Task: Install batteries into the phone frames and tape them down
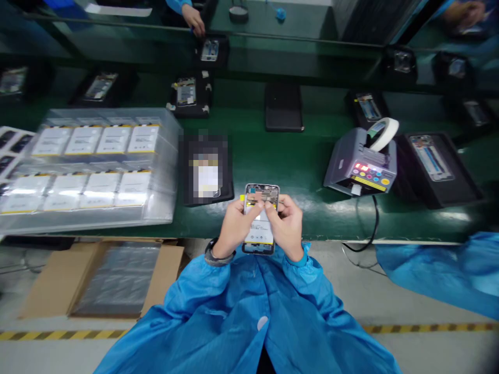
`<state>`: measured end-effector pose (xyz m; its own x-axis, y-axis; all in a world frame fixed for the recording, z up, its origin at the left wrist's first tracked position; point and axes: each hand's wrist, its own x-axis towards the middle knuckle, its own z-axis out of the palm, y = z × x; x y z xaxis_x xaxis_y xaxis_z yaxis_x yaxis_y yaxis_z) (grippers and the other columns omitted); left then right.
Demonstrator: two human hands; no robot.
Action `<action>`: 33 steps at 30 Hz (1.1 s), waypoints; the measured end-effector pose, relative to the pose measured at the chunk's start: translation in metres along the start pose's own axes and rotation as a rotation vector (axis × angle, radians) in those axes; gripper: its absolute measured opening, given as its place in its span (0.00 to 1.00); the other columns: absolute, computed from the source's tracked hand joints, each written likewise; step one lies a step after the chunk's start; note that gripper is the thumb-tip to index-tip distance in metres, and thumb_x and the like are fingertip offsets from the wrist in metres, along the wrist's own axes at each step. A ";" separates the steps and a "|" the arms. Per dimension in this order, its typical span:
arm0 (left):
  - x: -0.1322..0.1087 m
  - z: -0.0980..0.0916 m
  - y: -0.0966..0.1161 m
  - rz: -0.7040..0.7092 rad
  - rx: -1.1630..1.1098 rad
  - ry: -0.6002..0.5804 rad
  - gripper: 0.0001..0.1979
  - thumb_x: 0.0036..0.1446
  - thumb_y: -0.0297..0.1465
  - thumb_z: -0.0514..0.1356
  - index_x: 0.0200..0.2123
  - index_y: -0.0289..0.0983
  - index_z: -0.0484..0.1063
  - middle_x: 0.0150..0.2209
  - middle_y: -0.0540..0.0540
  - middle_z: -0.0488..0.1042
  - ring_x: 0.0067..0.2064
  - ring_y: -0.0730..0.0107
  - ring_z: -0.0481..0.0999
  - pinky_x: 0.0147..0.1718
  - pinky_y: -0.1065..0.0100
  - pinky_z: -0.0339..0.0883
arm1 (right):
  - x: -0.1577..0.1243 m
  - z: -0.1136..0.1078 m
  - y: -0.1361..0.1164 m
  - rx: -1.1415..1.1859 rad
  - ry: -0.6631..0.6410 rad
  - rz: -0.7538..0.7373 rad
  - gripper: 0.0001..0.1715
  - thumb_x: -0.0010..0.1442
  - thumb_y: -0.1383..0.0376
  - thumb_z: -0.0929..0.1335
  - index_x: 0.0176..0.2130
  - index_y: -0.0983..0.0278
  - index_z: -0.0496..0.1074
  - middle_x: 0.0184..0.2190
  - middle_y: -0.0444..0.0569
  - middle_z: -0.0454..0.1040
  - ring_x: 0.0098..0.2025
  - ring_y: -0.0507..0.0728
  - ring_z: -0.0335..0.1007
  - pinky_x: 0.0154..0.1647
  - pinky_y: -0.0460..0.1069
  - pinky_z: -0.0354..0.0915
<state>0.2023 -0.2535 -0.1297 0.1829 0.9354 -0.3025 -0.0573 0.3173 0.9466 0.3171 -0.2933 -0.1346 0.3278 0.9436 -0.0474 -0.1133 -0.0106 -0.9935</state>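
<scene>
An opened smartphone (260,246) with bare inner parts is held upright between my two hands at the bench's front edge. A white battery (260,231) lies in its lower half, circuit boards show above it. My left hand (238,223) grips the phone's left side, thumb pressed near the battery's top edge. From the right side my right hand (287,223) grips it too, its thumb beside the other thumb. A small yellow tab sticks out by my left fingers. The fingers behind the phone are hidden.
Clear trays of white batteries (95,189) stand at left. A tape dispenser (362,163) with a cable sits at right. Several opened phones lie on black holders, one holder (444,192) at far right. Across the bench is a co-worker's hand (193,19). A cardboard box (163,275) is below left.
</scene>
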 end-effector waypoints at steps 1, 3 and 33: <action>0.002 -0.001 -0.003 -0.056 -0.045 -0.015 0.18 0.49 0.43 0.71 0.32 0.33 0.79 0.27 0.45 0.78 0.25 0.70 0.74 0.23 0.73 0.67 | 0.001 -0.009 -0.003 -0.008 -0.050 0.040 0.16 0.62 0.53 0.71 0.39 0.63 0.72 0.24 0.42 0.74 0.24 0.52 0.69 0.26 0.46 0.65; 0.006 -0.002 -0.008 -0.151 -0.111 -0.033 0.20 0.47 0.45 0.72 0.32 0.33 0.79 0.26 0.45 0.78 0.24 0.69 0.75 0.22 0.72 0.68 | 0.003 -0.039 -0.008 -0.065 -0.024 0.058 0.18 0.63 0.52 0.70 0.38 0.64 0.74 0.22 0.42 0.73 0.23 0.52 0.69 0.27 0.46 0.66; 0.013 -0.006 -0.009 -0.178 -0.170 0.002 0.23 0.43 0.45 0.74 0.33 0.31 0.79 0.28 0.44 0.80 0.26 0.67 0.77 0.24 0.72 0.70 | 0.051 -0.176 -0.022 -0.186 0.738 0.013 0.07 0.47 0.66 0.75 0.23 0.67 0.75 0.15 0.45 0.71 0.13 0.50 0.65 0.13 0.43 0.64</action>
<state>0.1988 -0.2433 -0.1425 0.2031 0.8625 -0.4634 -0.1886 0.4989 0.8459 0.5015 -0.3033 -0.1334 0.8772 0.4773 -0.0514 0.0170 -0.1378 -0.9903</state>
